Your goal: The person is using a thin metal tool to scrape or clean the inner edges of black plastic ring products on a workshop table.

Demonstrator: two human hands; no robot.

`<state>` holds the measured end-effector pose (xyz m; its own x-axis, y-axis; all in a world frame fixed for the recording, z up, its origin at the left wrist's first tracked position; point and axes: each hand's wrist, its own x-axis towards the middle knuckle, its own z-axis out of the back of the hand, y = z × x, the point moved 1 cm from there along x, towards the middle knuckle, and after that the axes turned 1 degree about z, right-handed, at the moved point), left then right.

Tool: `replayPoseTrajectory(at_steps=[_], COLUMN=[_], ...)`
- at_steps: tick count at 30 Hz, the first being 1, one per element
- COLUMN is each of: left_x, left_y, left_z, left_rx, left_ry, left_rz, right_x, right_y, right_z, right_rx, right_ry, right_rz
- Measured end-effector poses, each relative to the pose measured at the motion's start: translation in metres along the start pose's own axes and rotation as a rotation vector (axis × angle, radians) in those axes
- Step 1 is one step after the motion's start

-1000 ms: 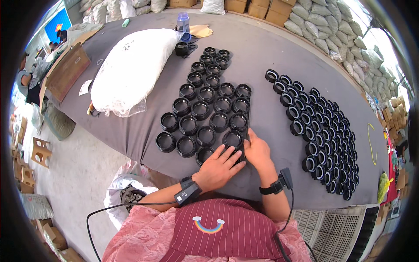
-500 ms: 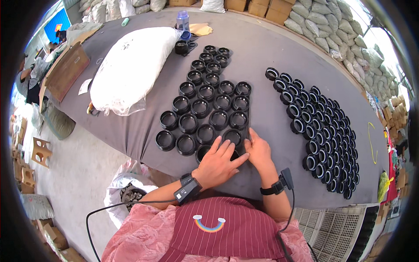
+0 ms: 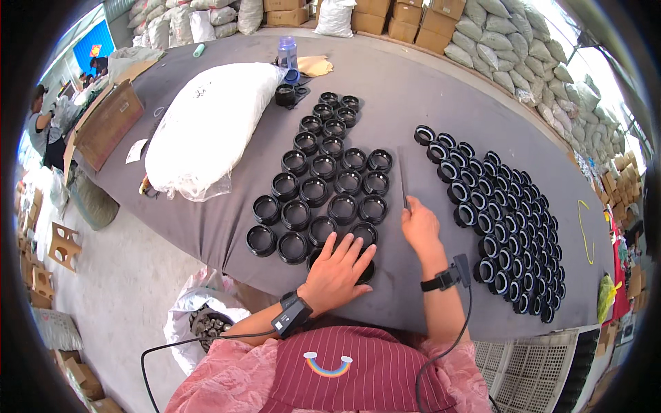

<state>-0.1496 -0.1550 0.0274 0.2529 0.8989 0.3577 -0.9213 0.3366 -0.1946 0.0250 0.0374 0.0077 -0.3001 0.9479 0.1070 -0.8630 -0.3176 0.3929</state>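
My left hand (image 3: 339,267) lies flat, fingers spread, on top of black round caps (image 3: 365,270) at the near edge of the grey table (image 3: 413,96). My right hand (image 3: 421,226) is just to the right of it, fingers curled around the near end of a thin dark rod (image 3: 403,177) that lies on the cloth. Several open black caps (image 3: 329,180) stand in rows in front of my left hand. A second dense group of black caps with pale insides (image 3: 506,220) stretches away to the right of my right hand.
A big white filled sack (image 3: 206,124) lies on the table's left part. A blue-capped bottle (image 3: 287,54) stands at the far side. A white bag holding dark parts (image 3: 201,323) sits on the floor near my left. Stacked sacks and cardboard boxes (image 3: 413,20) line the back.
My right hand has moved away from my left hand to the right and up, onto the thin rod. My left hand stays pressed on the near caps.
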Motion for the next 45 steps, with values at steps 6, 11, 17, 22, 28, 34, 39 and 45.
replayPoseTrajectory(at_steps=[6,11,17,22,28,34,39,45], left_x=[-0.003,-0.006,-0.004,0.001,0.007,0.067,0.151,0.269], left_y=[-0.001,0.0,-0.001,-0.002,-0.013,-0.041,-0.038,-0.002], left_z=[-0.004,-0.005,-0.001,-0.004,0.009,0.024,-0.001,-0.068], left_rx=[0.021,0.031,-0.009,-0.002,-0.015,-0.064,-0.181,-0.186], left_ry=[0.017,0.021,0.008,0.043,0.026,0.056,0.017,-0.002], left_rz=[0.017,0.021,0.013,0.0,-0.007,-0.168,-0.26,-0.114], right_x=[0.04,0.049,0.029,-0.014,-0.117,-0.194,-0.237,-0.25], right_y=[-0.024,-0.04,-0.049,-0.048,-0.05,-0.1,-0.121,-0.126], right_z=[-0.001,-0.003,0.002,0.004,0.043,0.06,0.042,0.031], right_rx=[0.006,0.0,-0.012,-0.186,-0.129,0.483,1.192,1.278], right_ry=[-0.04,-0.052,-0.119,-0.143,0.13,-0.174,-0.34,-0.41], right_rz=[0.006,-0.11,-0.114,0.045,-0.016,-0.226,-0.35,-0.24])
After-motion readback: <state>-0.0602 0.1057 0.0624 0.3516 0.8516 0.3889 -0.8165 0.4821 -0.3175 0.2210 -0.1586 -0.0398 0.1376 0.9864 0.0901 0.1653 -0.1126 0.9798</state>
